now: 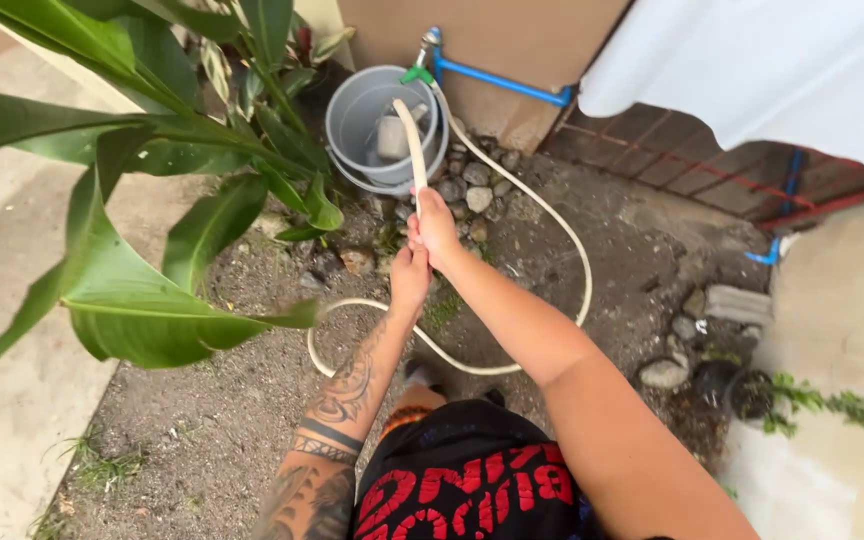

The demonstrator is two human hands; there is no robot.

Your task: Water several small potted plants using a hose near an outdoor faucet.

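Observation:
A pale cream hose (pixel 562 225) runs from a blue wall pipe with a tap (pixel 430 45), loops over the dirt and rises into my hands. My right hand (pixel 436 225) is closed around the hose near its end. My left hand (pixel 410 275) grips it just below. The hose end (pixel 407 125) points into a grey bucket (pixel 354 105) standing under the tap. A small pale container lies inside the bucket.
A large-leaved green plant (pixel 152 190) fills the left side, over a concrete path (pixel 2 400). Stones (pixel 472 190) lie around the bucket and at the right (pixel 664 372). A white sheet (pixel 772 70) hangs at the upper right.

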